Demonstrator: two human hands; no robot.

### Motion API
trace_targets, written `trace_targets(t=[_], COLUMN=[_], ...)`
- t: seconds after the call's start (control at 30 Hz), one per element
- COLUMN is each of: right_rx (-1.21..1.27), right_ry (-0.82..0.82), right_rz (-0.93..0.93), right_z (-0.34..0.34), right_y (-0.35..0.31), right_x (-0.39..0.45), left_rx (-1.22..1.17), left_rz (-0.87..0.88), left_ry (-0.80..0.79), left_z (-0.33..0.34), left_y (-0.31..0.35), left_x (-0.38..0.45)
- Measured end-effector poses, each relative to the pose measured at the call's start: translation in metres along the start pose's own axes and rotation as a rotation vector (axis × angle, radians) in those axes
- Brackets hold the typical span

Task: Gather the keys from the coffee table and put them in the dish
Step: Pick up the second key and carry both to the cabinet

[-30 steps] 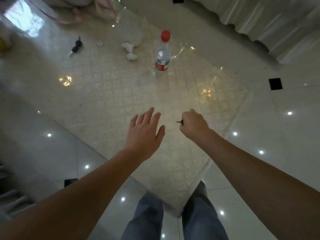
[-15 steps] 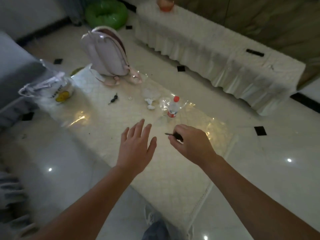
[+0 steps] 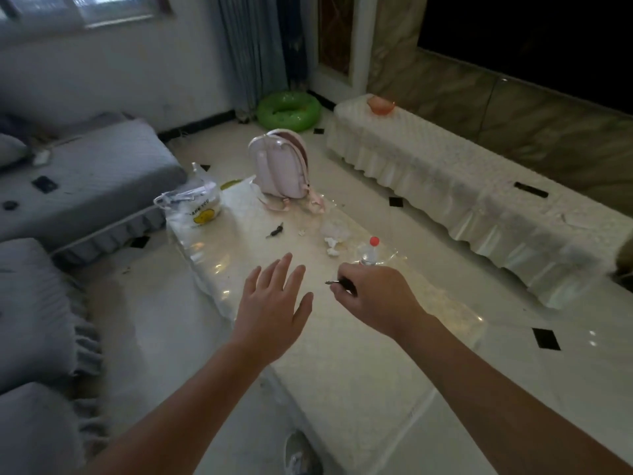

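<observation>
My right hand (image 3: 373, 296) is closed around a key (image 3: 337, 282) whose metal tip pokes out to the left, held above the coffee table (image 3: 342, 371). My left hand (image 3: 274, 310) hovers flat beside it with fingers spread, holding nothing. A second dark key (image 3: 275, 230) lies farther up the table, in front of the backpack. A pink dish (image 3: 380, 105) stands on the far end of the long cloth-covered bench (image 3: 462, 200) at the right.
On the table stand a pink backpack (image 3: 282, 166), a plastic bag (image 3: 193, 205), crumpled tissues (image 3: 332, 245) and a red-capped bottle (image 3: 371, 252). Grey sofas (image 3: 85, 180) line the left. A green swim ring (image 3: 287, 109) lies on the floor at the back.
The view has tilted up from the tabletop to take in the room, the bench and the dish. Both hands keep their poses; the right hand still holds the key.
</observation>
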State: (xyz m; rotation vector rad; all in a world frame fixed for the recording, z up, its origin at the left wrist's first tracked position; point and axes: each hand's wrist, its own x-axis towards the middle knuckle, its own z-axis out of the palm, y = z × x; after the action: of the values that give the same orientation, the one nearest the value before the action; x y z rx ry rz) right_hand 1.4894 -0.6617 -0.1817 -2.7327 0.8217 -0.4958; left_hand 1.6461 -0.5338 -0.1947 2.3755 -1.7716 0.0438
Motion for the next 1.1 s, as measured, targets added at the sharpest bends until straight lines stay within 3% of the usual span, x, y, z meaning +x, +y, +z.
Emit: trace_targets(t=[0.3, 0.5, 0.93, 1.1], right_rx=[-0.053, -0.095, -0.057, -0.037], right_ry=[0.02, 0.005, -0.008, -0.05], right_rz=[-0.056, -0.046, -0.169, -0.216], right_z=[-0.056, -0.065, 0.055, 0.093], right_y=[-0.051, -0.096, -0.288, -0.345], right_x=[-0.018, 0.001, 0.103, 0.131], left_rx=[0.075, 0.071, 0.067, 0.048], left_rz=[0.011, 0.007, -0.03, -0.149], left_ry=[0.087, 0.154, 0.14, 0.151], left_z=[-0.052, -0.078, -0.104, -0.114], left_y=[0.003, -0.035, -0.261, -0.324], left_x=[-0.037, -0.048, -0.133, -0.155])
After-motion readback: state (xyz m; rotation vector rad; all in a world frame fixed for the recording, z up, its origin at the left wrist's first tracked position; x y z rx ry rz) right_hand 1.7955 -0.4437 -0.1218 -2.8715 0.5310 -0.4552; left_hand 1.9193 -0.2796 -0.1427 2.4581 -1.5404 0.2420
